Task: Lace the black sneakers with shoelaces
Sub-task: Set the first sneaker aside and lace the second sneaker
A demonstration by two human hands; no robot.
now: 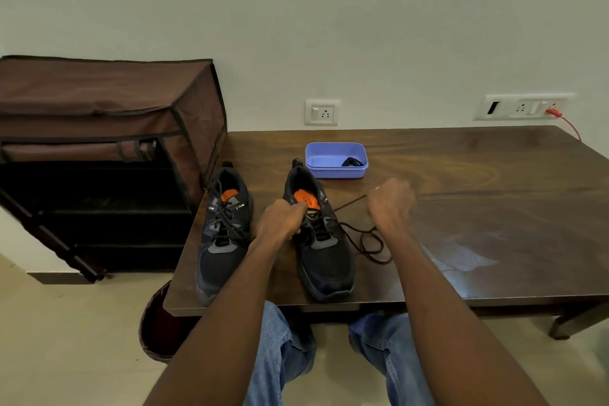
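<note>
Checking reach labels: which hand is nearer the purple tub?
Right. The right hand is just in front of the purple tub, pulling a lace; the left hand is lower, on the right-side sneaker.

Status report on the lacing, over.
Left hand grips right sneaker at the tongue. Right hand pulls the shoelace taut, slack looped on table. Left sneaker laced. Nothing in the way.

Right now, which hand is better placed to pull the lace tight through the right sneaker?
Right hand, probably: it already pinches the lace stretched out from the right sneaker, with bare table beside it. The left hand grips that sneaker's tongue area, steadying it.
</note>
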